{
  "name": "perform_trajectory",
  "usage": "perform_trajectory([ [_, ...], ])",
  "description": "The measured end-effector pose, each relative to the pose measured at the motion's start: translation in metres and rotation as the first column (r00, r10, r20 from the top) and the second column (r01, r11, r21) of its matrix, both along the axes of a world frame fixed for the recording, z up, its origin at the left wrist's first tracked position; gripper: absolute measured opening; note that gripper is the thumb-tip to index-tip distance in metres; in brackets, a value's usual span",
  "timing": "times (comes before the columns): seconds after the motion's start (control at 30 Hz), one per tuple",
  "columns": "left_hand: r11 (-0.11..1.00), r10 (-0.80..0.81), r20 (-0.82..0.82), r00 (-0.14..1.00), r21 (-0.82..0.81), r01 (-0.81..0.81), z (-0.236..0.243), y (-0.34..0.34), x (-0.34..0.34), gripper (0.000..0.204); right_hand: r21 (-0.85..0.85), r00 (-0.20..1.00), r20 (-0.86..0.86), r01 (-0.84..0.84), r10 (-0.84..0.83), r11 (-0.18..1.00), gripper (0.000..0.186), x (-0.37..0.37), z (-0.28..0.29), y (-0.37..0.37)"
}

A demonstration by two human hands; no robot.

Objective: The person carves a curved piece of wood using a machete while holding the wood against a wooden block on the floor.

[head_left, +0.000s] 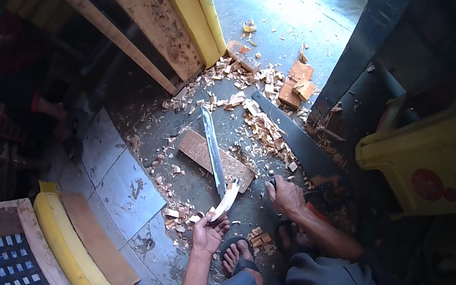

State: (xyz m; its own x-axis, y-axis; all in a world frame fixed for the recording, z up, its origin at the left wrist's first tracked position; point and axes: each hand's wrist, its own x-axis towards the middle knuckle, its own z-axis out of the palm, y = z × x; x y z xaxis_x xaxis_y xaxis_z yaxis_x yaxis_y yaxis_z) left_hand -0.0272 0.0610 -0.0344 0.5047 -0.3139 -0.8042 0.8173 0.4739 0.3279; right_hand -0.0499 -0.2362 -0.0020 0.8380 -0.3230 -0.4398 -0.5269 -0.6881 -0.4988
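Note:
My left hand (209,234) is closed around the lower end of a pale, curved piece of wood (226,202). A long, narrow metal blade (213,151) meets this wood near its upper part; whether the two are joined, I cannot tell. Beneath the blade lies a flat wooden board (194,145) on the dark floor. To the right of the board, my right hand (287,196) is curled, with something small and dark at its fingers that I cannot make out. A handsaw (296,135) lies on the floor beyond that hand.
Wood shavings (267,130) and offcuts (295,90) litter the floor. A wooden frame with yellow padding (194,2) stands at the upper left, a yellow plastic stool (430,157) at the right. A slatted seat (7,250) is at the lower left. Another person (7,61) appears dimly at far left.

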Motion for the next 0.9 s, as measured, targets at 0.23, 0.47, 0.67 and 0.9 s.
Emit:
perform_trajectory([
  [0.23, 0.827, 0.192, -0.065, 0.979, -0.527, -0.197, 0.019, -0.022, -0.020, 0.056, -0.076, 0.977, 0.200, 0.093, -0.076, 0.993, 0.036, -0.027, -0.013, 0.000],
  [0.47, 0.688, 0.131, 0.034, 0.991, -0.723, -0.066, 0.032, -0.049, -0.012, 0.060, -0.166, 0.944, 0.328, 0.023, 0.033, 0.986, 0.047, -0.020, 0.010, 0.001],
  [0.67, 0.679, 0.141, 0.053, 0.989, -0.732, -0.058, 0.030, -0.053, -0.018, 0.058, 0.055, 0.936, 0.321, -0.167, 0.141, 0.984, 0.049, -0.022, 0.015, 0.014],
  [0.9, 0.864, 0.115, 0.058, 0.992, -0.499, -0.071, 0.002, -0.057, -0.036, 0.055, 0.469, 0.792, 0.547, -0.560, 0.273, 0.683, 0.054, -0.009, 0.037, 0.050],
])
